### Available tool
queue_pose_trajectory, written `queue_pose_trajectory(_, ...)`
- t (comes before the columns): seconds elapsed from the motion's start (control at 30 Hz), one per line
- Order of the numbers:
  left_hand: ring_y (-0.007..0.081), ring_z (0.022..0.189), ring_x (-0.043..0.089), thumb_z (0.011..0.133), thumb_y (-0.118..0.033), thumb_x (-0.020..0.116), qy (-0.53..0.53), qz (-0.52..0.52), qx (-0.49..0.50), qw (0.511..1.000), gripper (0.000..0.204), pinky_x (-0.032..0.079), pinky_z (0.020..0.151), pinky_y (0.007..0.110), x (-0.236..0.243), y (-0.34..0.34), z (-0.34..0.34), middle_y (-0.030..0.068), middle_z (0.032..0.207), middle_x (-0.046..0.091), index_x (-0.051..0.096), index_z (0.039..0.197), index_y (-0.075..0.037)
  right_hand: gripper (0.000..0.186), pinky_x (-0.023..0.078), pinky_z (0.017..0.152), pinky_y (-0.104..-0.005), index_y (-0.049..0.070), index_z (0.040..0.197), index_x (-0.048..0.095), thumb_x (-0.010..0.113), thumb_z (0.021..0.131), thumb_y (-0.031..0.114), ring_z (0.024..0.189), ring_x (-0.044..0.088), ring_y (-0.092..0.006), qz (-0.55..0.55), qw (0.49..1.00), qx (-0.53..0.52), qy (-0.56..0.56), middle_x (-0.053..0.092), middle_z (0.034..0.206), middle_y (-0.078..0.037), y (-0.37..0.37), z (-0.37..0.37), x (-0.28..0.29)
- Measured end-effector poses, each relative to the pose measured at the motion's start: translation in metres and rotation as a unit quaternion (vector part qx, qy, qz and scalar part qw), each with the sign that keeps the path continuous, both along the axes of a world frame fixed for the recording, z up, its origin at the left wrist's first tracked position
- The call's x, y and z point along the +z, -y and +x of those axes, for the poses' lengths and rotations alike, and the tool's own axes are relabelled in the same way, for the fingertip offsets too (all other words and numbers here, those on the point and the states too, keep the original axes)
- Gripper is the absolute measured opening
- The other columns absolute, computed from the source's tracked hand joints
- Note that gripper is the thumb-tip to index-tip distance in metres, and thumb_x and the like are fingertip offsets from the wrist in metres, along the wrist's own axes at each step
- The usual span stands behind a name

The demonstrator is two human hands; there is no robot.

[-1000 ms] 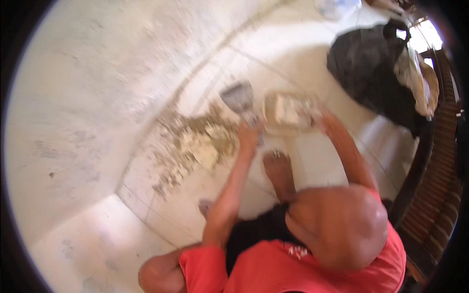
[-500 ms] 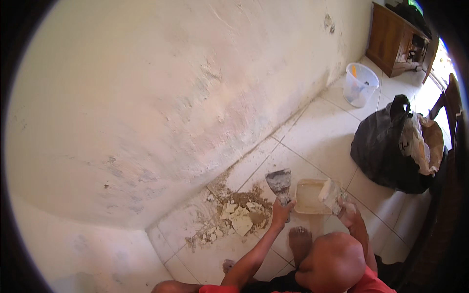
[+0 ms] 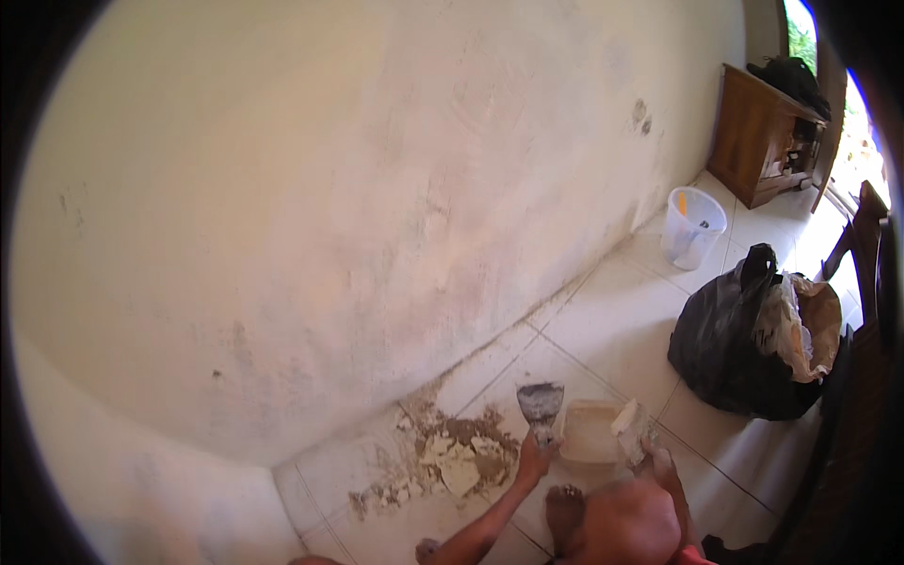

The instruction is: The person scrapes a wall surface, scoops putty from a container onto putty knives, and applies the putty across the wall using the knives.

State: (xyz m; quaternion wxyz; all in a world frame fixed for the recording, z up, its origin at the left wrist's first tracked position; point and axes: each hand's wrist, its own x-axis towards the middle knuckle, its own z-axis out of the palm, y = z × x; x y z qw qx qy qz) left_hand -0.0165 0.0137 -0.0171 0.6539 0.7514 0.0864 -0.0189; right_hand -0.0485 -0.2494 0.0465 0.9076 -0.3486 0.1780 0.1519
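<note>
My left hand (image 3: 534,463) grips the handle of a putty knife (image 3: 540,403), its wide grey-smeared blade pointing toward the wall. In my right hand (image 3: 661,463) is a wide flat paintbrush (image 3: 629,420), pale and caked. The brush's head lies over the right edge of a shallow, clear plastic tray (image 3: 588,406) with a pale residue in it. Both hands are closed on their tools, just above the floor beside my knee. To the left of the putty knife, flaked plaster pieces (image 3: 460,471) and brown crumbs lie on the tiles.
The stained, peeling wall (image 3: 414,226) meets the tiled floor (image 3: 603,325) along a diagonal. A clear bucket (image 3: 690,235) stands by it. Right of me sits a full black plastic bag (image 3: 720,344), with dark wooden furniture (image 3: 871,282) beyond. A wooden cabinet (image 3: 749,141) is at the far right.
The view has tilted up, so wall, bucket, bag and hands sit lower in the picture. Both hands keep their tools, and the brush stays at the tray's right edge.
</note>
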Motion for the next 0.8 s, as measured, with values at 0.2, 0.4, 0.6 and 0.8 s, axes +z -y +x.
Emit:
queue_pose_trajectory(0.2, 0.0271, 0.097, 0.061, 0.085, -0.026, 0.072, -0.025, -0.022, -0.030, 0.999, 0.051, 0.046, 0.088, 0.038, 0.001, 0.006, 0.008, 0.0163, 0.106, 0.065, 0.052, 0.124, 0.001, 0.052, 0.051, 0.087, -0.0411, 0.008, 0.138, 0.044, 0.064, 0.091, 0.017, 0.113, 0.059, -0.0258, -0.013, 0.998, -0.051, 0.017, 0.058, 0.127, -0.007, -0.008, -0.010, 0.019)
queue_pose_trajectory(0.4, 0.0342, 0.105, 0.061, 0.085, -0.026, 0.072, -0.003, -0.002, 0.008, 1.000, 0.053, 0.045, 0.092, 0.040, 0.002, -0.001, 0.006, 0.0211, 0.112, 0.064, 0.051, 0.124, 0.002, 0.054, 0.051, 0.088, -0.0406, 0.007, 0.137, 0.045, 0.066, 0.087, 0.011, 0.112, 0.059, -0.0254, -0.013, 1.000, 0.004, 0.019, 0.059, 0.126, -0.007, -0.002, -0.007, 0.005)
queue_pose_trajectory(0.6, 0.0348, 0.097, 0.062, 0.086, -0.025, 0.071, -0.007, 0.010, 0.041, 0.999, 0.048, 0.046, 0.086, 0.041, 0.016, -0.022, 0.010, 0.0209, 0.107, 0.064, 0.052, 0.120, 0.002, 0.054, 0.049, 0.095, -0.0396, 0.005, 0.136, 0.045, 0.065, 0.086, 0.009, 0.113, 0.059, -0.0246, 0.013, 0.999, 0.008, 0.047, 0.058, 0.127, -0.008, -0.013, 0.007, 0.010)
queue_pose_trajectory(0.8, 0.0256, 0.089, 0.063, 0.086, -0.032, 0.070, -0.054, 0.109, 0.007, 0.993, 0.045, 0.049, 0.079, 0.039, 0.052, -0.087, 0.026, 0.0141, 0.098, 0.065, 0.054, 0.113, 0.000, 0.048, 0.054, 0.071, -0.0376, 0.006, 0.132, 0.048, 0.065, 0.087, 0.013, 0.096, 0.062, -0.0191, -0.004, 0.997, 0.024, 0.078, 0.062, 0.115, -0.006, -0.056, 0.040, 0.049)
